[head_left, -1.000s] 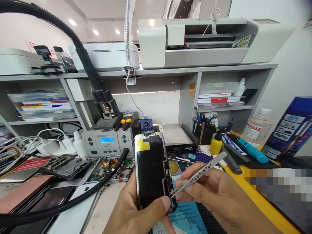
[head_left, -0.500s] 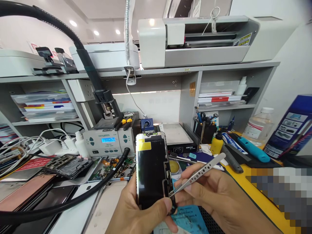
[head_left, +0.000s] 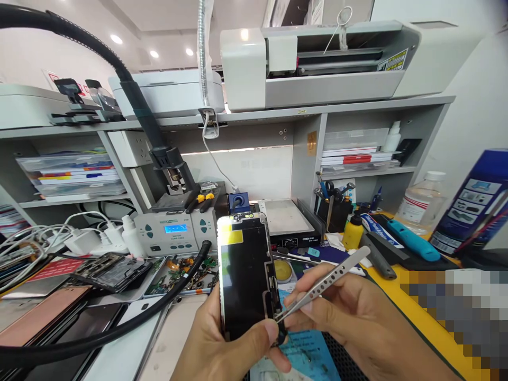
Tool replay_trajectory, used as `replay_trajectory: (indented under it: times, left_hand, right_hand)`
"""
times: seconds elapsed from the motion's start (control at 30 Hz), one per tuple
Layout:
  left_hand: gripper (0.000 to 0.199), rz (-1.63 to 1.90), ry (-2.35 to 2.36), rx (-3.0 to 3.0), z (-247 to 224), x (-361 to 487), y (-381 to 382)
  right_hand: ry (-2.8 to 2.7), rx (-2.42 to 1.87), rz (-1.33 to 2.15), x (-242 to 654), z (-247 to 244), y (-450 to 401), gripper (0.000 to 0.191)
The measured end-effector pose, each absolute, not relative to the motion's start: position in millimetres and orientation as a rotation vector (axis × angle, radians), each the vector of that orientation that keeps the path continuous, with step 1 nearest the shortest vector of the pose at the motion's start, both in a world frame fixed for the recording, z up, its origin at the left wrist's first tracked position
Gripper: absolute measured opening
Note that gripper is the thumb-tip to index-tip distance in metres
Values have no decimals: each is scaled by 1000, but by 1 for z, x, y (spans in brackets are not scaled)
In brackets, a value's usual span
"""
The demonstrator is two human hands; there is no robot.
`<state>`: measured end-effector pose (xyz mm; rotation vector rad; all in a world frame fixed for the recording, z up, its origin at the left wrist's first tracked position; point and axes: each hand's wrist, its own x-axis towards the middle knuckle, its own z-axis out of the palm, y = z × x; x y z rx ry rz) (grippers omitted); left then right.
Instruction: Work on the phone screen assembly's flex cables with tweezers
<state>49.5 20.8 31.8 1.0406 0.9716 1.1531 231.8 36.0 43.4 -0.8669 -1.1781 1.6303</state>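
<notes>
A phone screen assembly (head_left: 248, 280) with a black back and a yellow sticker stands upright, slightly tilted, in my left hand (head_left: 234, 338). My left thumb presses across its lower right part, and the fingers wrap behind it. My right hand (head_left: 337, 307) pinches perforated metal tweezers (head_left: 327, 280) between thumb and fingers. The tweezer tips reach the lower right edge of the screen assembly, close to my left thumb, beside a dark flex cable. Whether the tips grip anything is too small to tell.
A hot-air station (head_left: 177, 233) stands behind, and its black hose (head_left: 159, 307) curves across the left. Several phones and a tray of circuit boards (head_left: 178, 275) lie left. On the right are a yellow bottle (head_left: 352, 233), a turquoise tool (head_left: 413, 241) and a clear bottle (head_left: 423, 203).
The screen assembly and my left hand have shifted slightly left in view. The tweezers stay at its lower right edge, their rear end slightly higher.
</notes>
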Motion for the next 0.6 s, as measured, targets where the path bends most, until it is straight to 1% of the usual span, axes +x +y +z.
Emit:
replay_trajectory:
  times: [0.27, 0.4, 0.6]
  left_hand:
    - [42, 1178, 995, 1052, 35, 51, 17]
    - [38, 1187, 982, 1082, 32, 51, 18]
    - [47, 1186, 990, 1035, 31, 52, 18]
  right_hand:
    - [-1211, -857, 1642, 234, 41, 37, 14]
    - [-1201, -881, 1593, 232, 44, 35, 15]
    - [-1214, -894, 1578, 230, 44, 35, 16]
